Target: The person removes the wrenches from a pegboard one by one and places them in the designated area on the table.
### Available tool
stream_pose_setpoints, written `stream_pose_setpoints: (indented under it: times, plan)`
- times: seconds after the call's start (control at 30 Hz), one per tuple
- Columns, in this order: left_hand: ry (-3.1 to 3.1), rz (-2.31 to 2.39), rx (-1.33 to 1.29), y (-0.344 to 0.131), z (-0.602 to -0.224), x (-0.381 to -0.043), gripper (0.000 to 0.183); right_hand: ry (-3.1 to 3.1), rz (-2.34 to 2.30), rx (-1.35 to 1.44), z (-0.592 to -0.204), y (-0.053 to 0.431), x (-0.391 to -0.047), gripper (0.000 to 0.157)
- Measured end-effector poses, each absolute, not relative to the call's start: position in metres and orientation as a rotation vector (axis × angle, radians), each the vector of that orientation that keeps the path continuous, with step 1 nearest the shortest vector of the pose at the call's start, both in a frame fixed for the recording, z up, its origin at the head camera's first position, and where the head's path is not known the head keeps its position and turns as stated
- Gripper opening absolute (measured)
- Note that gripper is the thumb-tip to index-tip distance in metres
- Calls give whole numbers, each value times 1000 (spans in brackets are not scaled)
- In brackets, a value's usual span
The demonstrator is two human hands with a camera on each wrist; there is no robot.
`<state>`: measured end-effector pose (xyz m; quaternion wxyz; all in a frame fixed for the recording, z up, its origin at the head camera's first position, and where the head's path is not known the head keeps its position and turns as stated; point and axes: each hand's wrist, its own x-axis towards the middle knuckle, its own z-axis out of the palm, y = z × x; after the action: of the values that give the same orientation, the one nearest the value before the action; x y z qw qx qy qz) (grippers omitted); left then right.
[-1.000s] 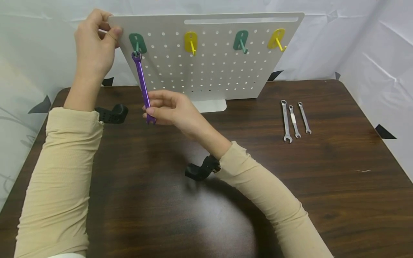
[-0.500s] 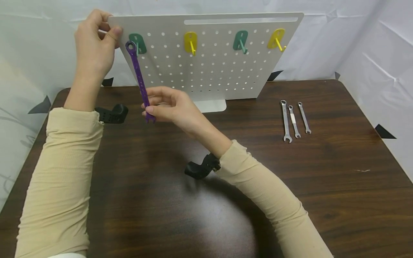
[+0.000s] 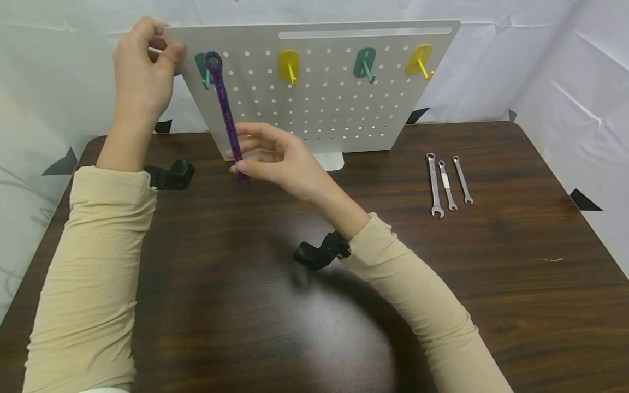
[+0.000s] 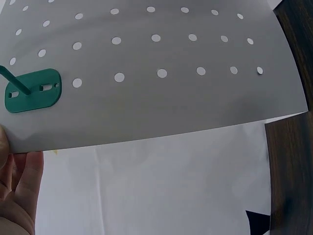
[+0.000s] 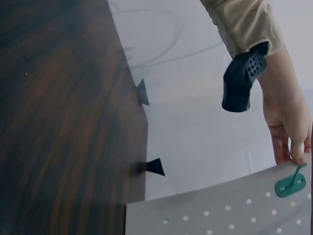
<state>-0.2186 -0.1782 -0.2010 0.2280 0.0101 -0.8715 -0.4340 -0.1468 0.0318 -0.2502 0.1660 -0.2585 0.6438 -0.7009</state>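
Note:
My left hand point(image 3: 144, 71) grips the upper left corner of an upright grey pegboard point(image 3: 245, 38), thumb at the front. The right hand point(image 3: 280, 155) pinches a purple combination wrench point(image 3: 226, 112) near its lower, open-jaw end. The wrench slants upward, and its ring end is in front of the leftmost green hook point(image 3: 203, 68), partly hiding it. Whether ring and hook touch, I cannot tell. In the left wrist view that green hook point(image 4: 34, 90) has nothing on it. The right wrist view shows the left hand point(image 5: 286, 117) at the board's corner beside the hook point(image 5: 291, 185).
A yellow hook point(image 3: 289, 66), a second green hook point(image 3: 365, 64) and another yellow hook point(image 3: 420, 61) run along the board. Three silver wrenches, including a large one point(image 3: 434, 185), lie on the brown table point(image 3: 516, 262) at the right. A white sheet point(image 3: 565, 65) hangs behind.
The ring end of the purple wrench has come away from the green hook's tip, and wrench and right hand have shifted right and slightly up. The left hand stays on the corner.

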Motion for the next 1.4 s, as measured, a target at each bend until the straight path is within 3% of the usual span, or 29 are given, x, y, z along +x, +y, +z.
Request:
stream_pose_setpoints:
  times: [0.23,0.73,1.17,1.4]
  plan:
    - [-2417,-1146,25,-177,-201,-218,34,1843,-2047,-694,-248,47,-147,46]
    - [-2427,-1116,37,-179,-202,-217,34,1933,-2142,-534,-250,91,-154,13]
    - [-2446,-1136,61,-178,-200,-218,33,1859,-2287,-436,-254,132,-163,26]
    - [-2440,-1107,55,-176,-200,-219,33,1830,-2470,-435,-247,164,-167,24]
